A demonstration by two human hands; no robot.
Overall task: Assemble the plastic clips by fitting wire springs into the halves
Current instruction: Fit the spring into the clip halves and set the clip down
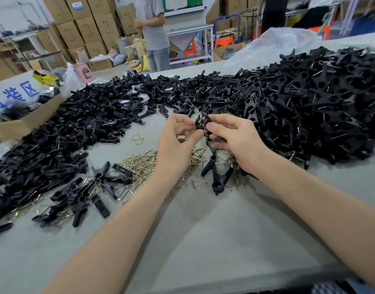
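Above the middle of the grey table (pixel 203 240), both hands meet on a black plastic clip (pixel 203 124). My right hand (pixel 235 141) grips the clip's halves, fingers curled round them. My left hand (pixel 178 141) pinches the clip's top end between thumb and fingertips. A scatter of brass wire springs (pixel 140 164) lies on the table under and left of my hands. One assembled clip (pixel 216 175) lies just below my right hand. A wide heap of loose black halves (pixel 87 124) fills the left and back. A tall heap of assembled clips (pixel 320 102) rises on the right.
A cardboard box (pixel 17 126) with a blue-lettered sign stands at the table's left edge. A clear plastic bag (pixel 277 43) lies behind the right heap. A few clips (pixel 80 200) lie at front left. A person (pixel 152 32) stands beyond the table, among stacked cartons (pixel 85 26).
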